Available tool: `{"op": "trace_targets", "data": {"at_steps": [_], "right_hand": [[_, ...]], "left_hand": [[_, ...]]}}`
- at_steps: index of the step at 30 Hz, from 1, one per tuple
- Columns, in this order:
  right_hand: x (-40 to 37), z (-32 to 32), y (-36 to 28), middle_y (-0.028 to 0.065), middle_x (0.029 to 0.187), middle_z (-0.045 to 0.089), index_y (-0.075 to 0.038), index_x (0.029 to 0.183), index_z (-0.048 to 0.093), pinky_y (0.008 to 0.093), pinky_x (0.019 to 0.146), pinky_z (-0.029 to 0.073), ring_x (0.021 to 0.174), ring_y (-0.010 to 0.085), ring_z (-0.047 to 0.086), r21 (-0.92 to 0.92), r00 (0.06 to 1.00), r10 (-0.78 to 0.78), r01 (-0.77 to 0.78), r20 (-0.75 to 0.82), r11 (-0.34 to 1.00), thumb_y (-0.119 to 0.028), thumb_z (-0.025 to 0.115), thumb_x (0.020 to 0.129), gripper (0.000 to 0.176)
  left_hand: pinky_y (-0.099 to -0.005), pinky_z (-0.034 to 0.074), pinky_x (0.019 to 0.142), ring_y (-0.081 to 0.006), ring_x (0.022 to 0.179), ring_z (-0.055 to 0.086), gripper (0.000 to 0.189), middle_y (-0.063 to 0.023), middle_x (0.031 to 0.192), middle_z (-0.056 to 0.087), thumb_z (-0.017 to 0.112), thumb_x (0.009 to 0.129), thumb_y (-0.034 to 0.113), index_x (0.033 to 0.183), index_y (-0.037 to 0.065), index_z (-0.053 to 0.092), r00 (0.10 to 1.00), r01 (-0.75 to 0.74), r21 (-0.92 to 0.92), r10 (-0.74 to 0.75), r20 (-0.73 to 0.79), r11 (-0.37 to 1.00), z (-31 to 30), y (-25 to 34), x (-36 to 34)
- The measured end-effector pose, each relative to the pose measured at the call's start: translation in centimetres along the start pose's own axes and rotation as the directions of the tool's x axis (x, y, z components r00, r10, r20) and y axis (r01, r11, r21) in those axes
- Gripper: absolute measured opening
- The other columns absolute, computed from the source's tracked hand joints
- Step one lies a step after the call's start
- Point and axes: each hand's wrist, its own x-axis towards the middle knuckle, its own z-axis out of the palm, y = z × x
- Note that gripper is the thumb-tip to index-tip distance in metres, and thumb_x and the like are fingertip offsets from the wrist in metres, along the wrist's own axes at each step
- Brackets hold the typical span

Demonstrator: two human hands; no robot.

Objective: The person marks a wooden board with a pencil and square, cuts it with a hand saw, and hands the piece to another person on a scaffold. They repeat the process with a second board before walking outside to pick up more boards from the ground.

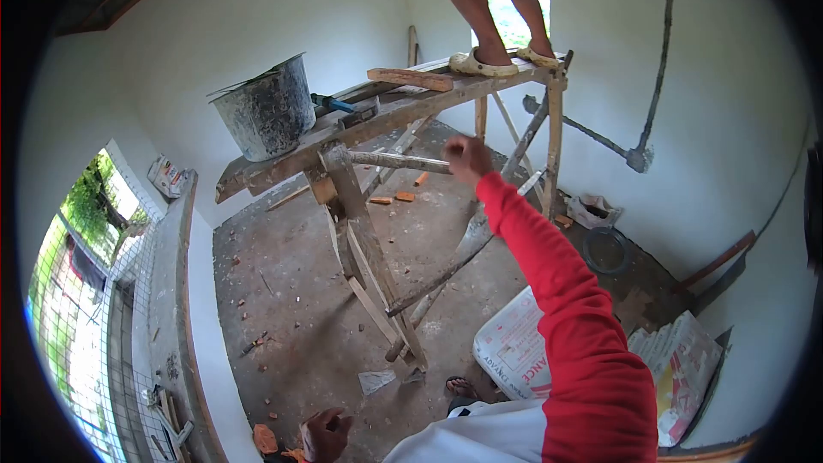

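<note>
My right hand (467, 159), in a red sleeve, is raised before the wooden scaffold. Its fingers are curled closed beside a horizontal rail (399, 159); whether they touch it or hold anything is hidden. Low at the bottom edge, my left hand (326, 435) hangs above the floor, fingers loosely bent and apart, nothing visible in it. On the scaffold's plank (377, 124) stand a mortar-stained bucket (267, 113), a blue-handled tool (334, 104) with a dark metal part beside it, and a short wood piece (410, 79).
Another person's legs (480, 9) stand on the scaffold's far end in light clogs. At lower right are a white container (514, 347) and a printed sack (677, 360). Brick bits (405, 196) litter the concrete floor. A meshed window opening (86, 291) is at left.
</note>
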Motion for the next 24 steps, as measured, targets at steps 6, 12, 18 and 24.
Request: {"op": "trace_targets", "data": {"at_steps": [6,12,18,24], "right_hand": [[13.2,2.1,5.4,0.0176,0.102,0.068,-0.003,0.113,0.062,0.0369,0.084,0.052,0.097,0.0295,0.066,-0.245,0.98,0.124,-0.161,-0.157,0.956,-0.028,0.071,0.073,0.048],[20.6,2.1,6.6,0.0163,0.123,0.058,-0.01,0.111,0.066,0.0459,0.095,0.048,0.115,0.0313,0.058,-0.679,0.973,0.139,0.025,0.187,0.734,-0.042,0.064,0.079,0.045],[25.6,6.8,14.0,0.0179,0.115,0.064,-0.009,0.106,0.069,0.0444,0.091,0.051,0.109,0.0317,0.062,-0.7,0.996,0.0,0.062,0.088,0.711,-0.055,0.067,0.073,0.056],[24.2,2.5,2.7,0.014,0.116,0.065,-0.007,0.115,0.063,0.0422,0.095,0.047,0.111,0.0298,0.061,-0.716,1.0,0.004,-0.004,-0.002,0.698,-0.051,0.073,0.069,0.064]], "left_hand": [[-0.0303,0.048,0.056,-0.0147,0.058,0.062,0.018,-0.0084,0.063,0.062,0.071,0.073,0.012,0.085,-0.002,0.069,0.942,0.096,-0.01,-0.094,-0.322,0.995,-3.8,-0.4,5.7],[-0.033,0.052,0.068,-0.0212,0.069,0.063,0.032,-0.0129,0.08,0.068,0.069,0.087,0.031,0.098,0.001,0.07,0.886,-0.024,0.325,0.171,-0.431,0.946,-7.1,6.6,7.9],[-0.0322,0.048,0.06,-0.0162,0.062,0.055,0.028,-0.0112,0.074,0.064,0.069,0.088,0.027,0.097,0.0,0.069,0.903,0.096,0.342,0.063,-0.425,0.935,-7.3,5.1,8.1],[-0.0337,0.049,0.061,-0.0242,0.064,0.06,0.032,-0.0094,0.079,0.066,0.07,0.087,0.033,0.106,0.007,0.068,0.815,0.002,0.544,0.313,-0.487,0.839,-15.1,11.6,11.9]]}}
